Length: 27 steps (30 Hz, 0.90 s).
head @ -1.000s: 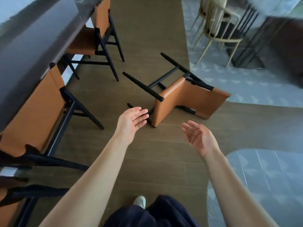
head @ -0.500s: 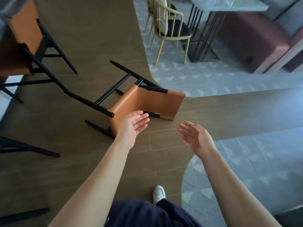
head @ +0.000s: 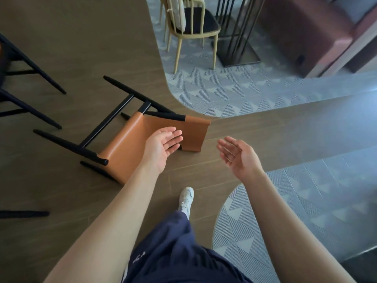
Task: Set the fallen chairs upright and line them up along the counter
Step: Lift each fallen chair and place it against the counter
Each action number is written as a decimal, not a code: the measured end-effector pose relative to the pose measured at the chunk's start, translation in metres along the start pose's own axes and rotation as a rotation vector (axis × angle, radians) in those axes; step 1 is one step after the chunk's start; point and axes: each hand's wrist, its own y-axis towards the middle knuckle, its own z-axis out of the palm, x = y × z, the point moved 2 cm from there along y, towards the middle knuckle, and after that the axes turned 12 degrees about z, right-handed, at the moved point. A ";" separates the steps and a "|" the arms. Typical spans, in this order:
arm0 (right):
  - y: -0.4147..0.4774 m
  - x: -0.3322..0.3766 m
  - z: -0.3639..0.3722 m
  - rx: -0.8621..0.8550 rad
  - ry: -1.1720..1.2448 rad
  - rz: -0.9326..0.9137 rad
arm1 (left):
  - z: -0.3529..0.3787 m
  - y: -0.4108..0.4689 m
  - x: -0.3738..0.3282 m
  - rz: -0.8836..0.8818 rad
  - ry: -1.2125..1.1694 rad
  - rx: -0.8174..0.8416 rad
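A fallen chair (head: 126,144) with a tan leather seat and black legs lies on its side on the brown wood floor, legs pointing left and away. My left hand (head: 163,145) hovers over its seat and backrest with straight fingers, palm turned inward, holding nothing. My right hand (head: 238,156) is open too, held in the air to the right of the chair's backrest, apart from it. The counter is out of view.
Black legs of upright chairs (head: 30,64) reach in from the left edge. A cream chair (head: 191,27) and a black table base (head: 236,43) stand on patterned grey carpet (head: 234,92) at the back. A maroon bench (head: 310,31) is at right. My foot (head: 186,198) steps forward.
I have stepped closer and turned right: the fallen chair is nearer and further left in view, the counter and upright chairs have slid off to the left. Both hands stay open, now over the chair.
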 end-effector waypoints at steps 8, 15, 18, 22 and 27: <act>0.081 0.104 0.033 -0.013 -0.056 -0.013 | 0.052 0.123 -0.016 -0.015 0.004 -0.016; 0.143 0.177 0.056 0.013 -0.085 0.020 | 0.101 0.196 -0.038 0.015 0.021 -0.068; 0.170 0.209 0.068 0.042 -0.131 0.047 | 0.116 0.217 -0.038 0.031 0.004 -0.132; 0.212 0.251 0.084 0.108 -0.250 0.105 | 0.132 0.240 -0.032 0.082 -0.020 -0.259; 0.253 0.298 0.106 0.203 -0.515 0.207 | 0.159 0.253 -0.015 0.150 -0.162 -0.500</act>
